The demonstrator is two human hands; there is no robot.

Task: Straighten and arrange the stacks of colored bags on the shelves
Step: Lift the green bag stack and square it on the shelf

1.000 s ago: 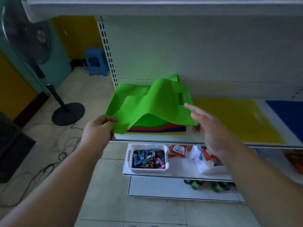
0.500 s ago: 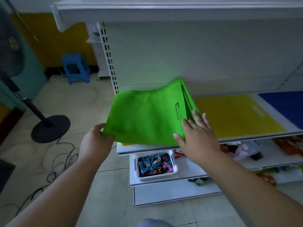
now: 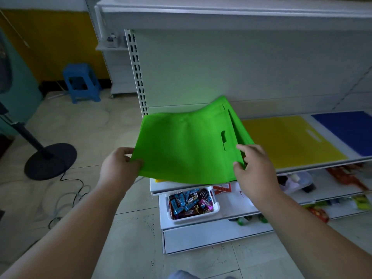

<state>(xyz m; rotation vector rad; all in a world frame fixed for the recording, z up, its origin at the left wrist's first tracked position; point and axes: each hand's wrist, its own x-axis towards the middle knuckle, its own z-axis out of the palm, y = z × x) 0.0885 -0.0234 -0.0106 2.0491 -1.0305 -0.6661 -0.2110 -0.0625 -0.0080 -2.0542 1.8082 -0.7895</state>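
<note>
- The left hand (image 3: 118, 168) pinches the near left corner of the green bag (image 3: 187, 146), thumb on top.
- The right hand (image 3: 255, 170) grips the bag's near right corner with bent fingers.
- A white basket (image 3: 216, 208) of candy sits on the low shelf, under the bag.
- The green bag lies over the left end of the middle shelf (image 3: 322, 164).
- Farther right lie a yellow bag (image 3: 291, 137) and a blue bag (image 3: 350, 129).
</note>
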